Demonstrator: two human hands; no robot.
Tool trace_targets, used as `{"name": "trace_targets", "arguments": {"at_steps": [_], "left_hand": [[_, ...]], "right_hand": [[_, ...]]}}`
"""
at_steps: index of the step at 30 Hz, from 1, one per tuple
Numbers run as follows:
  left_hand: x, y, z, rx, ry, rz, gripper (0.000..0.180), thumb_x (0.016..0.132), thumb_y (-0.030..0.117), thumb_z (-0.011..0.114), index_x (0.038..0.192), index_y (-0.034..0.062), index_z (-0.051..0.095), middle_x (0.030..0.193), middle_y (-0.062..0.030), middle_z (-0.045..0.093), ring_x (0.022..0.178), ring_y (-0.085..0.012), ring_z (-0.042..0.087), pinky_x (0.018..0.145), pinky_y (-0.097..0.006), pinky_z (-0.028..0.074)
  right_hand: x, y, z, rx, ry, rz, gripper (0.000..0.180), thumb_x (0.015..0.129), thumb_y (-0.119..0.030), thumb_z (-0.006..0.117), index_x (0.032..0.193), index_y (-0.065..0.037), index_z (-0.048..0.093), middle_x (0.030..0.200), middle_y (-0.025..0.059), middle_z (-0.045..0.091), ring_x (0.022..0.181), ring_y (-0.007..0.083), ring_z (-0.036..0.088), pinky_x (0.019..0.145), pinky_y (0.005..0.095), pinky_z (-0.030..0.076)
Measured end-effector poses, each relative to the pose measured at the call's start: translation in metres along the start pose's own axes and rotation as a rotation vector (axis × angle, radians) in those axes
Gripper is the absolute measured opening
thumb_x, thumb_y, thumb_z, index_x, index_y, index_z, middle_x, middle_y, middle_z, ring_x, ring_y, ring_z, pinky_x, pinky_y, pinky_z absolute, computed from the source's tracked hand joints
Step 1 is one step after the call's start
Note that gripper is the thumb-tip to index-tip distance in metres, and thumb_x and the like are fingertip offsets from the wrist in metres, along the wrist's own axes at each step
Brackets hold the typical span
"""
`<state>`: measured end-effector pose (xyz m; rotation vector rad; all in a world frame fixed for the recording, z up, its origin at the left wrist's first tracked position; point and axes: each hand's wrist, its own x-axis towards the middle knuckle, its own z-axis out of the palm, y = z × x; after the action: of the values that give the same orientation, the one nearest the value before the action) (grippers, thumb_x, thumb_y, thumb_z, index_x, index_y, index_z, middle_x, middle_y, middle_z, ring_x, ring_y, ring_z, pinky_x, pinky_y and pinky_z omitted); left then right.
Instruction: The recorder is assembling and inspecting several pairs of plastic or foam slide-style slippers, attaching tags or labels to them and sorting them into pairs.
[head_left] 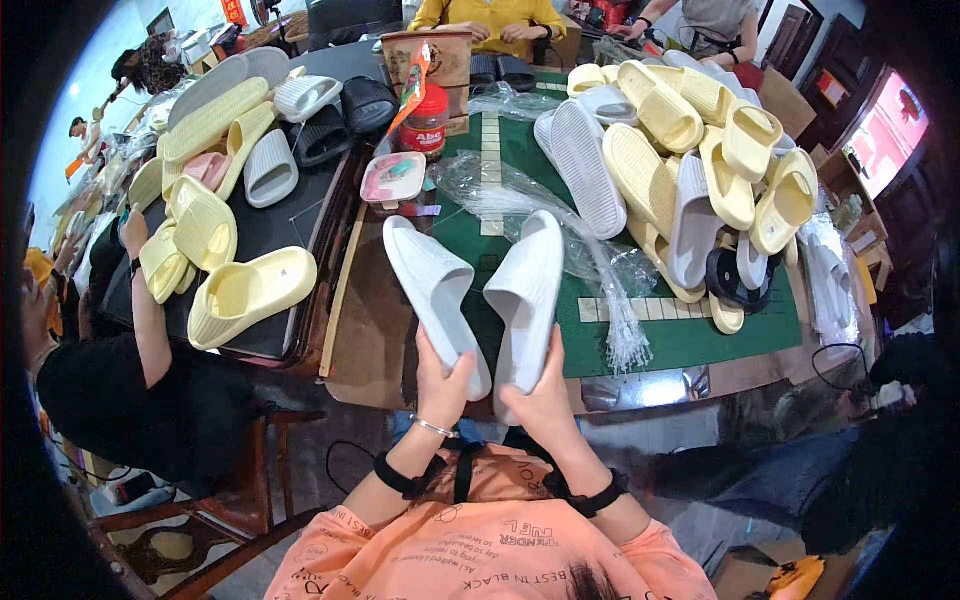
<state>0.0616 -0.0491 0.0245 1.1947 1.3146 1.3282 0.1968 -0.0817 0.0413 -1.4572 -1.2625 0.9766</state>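
Beyond the hands, a green mat (520,150) is spread, piled with slippers (690,150) up and to the right. Two white ribbed slippers are held soles-up, heels gripped: the left slipper (432,290) by the left hand (443,385), the right slipper (527,290) by the right hand (545,400), both angled apart.

One head-worn fisheye view, looking steeply down and forward from above the person's own chest; hands close at six o'clock, the table (690,340) spreading toward twelve, edges bending at the rim.
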Motion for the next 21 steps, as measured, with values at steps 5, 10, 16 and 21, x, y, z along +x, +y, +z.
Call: {"name": "trace_targets", "arguments": {"at_steps": [5, 10, 16, 21], "left_hand": [[-0.015, 0.012, -0.024, -0.086, 0.069, -0.045, 0.042, 0.078, 0.003, 0.046, 0.119, -0.0027, 0.036, 0.108, -0.0113, 0.048, 0.097, -0.0179, 0.047, 0.085, -0.028, 0.036], [-0.019, 0.033, -0.056, -0.428, 0.148, -0.018, 0.031, 0.088, 0.007, 0.042, 0.117, -0.0007, 0.038, 0.106, -0.0063, 0.049, 0.094, -0.0125, 0.048, 0.082, -0.026, 0.039], [-0.019, 0.051, -0.051, -0.602, 0.052, -0.003, 0.031, 0.087, 0.006, 0.042, 0.117, 0.0002, 0.037, 0.106, -0.0050, 0.049, 0.093, -0.0108, 0.048, 0.081, -0.025, 0.040], [-0.037, 0.063, -0.020, -0.708, -0.078, -0.059, 0.032, 0.084, 0.002, 0.045, 0.115, 0.0015, 0.035, 0.102, -0.0030, 0.048, 0.092, -0.0097, 0.047, 0.081, -0.024, 0.040]], "right_hand": [[-0.007, 0.021, -0.039, 0.246, 0.126, 0.071, 0.052, 0.067, -0.003, 0.052, 0.117, 0.004, 0.036, 0.102, 0.0143, 0.051, 0.092, 0.0188, 0.051, 0.082, 0.0292, 0.040], [-0.015, -0.015, -0.085, 0.614, 0.297, 0.011, 0.042, 0.067, 0.003, 0.048, 0.108, 0.001, 0.044, 0.098, 0.0092, 0.054, 0.088, 0.0157, 0.053, 0.079, 0.0270, 0.042], [-0.019, -0.022, -0.093, 0.864, 0.269, 0.059, 0.052, 0.063, 0.003, 0.043, 0.114, 0.002, 0.040, 0.102, 0.0123, 0.053, 0.092, 0.0220, 0.054, 0.082, 0.0322, 0.044], [-0.019, -0.024, -0.074, 1.007, 0.201, 0.147, 0.053, 0.062, 0.003, 0.044, 0.115, 0.001, 0.041, 0.103, 0.0123, 0.053, 0.094, 0.0232, 0.054, 0.083, 0.0338, 0.043]]}}
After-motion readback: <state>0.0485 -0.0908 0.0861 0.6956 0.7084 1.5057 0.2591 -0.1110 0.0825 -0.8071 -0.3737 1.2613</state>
